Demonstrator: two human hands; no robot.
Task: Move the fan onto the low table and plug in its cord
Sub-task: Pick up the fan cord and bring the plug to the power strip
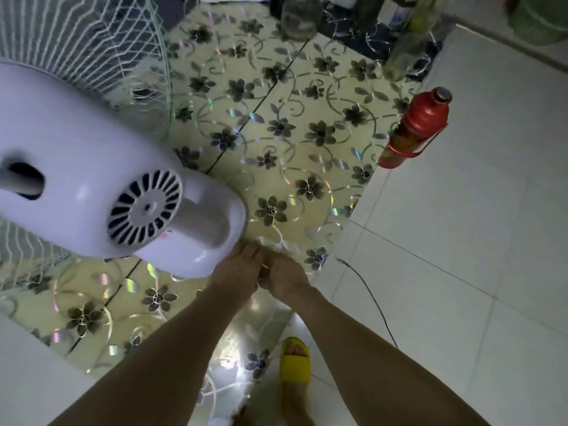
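The white fan fills the left of the view, with its motor housing [92,192] and wire cage [92,41] hanging over the low table [307,96], whose glossy top has a flower pattern. My left hand [238,267] and my right hand [287,279] meet just under the housing, near the table's right corner. Both are closed on a pale low part of the fan that the housing mostly hides. A thin black cord [373,298] lies loose on the white floor tiles to the right of my hands.
A red flask [415,127] stands on the floor against the table's right edge. Jars and bottles [296,16] crowd the table's far end. My foot in a yellow slipper [295,364] is beside the table's near corner. White tiles [476,210] stretch to the right.
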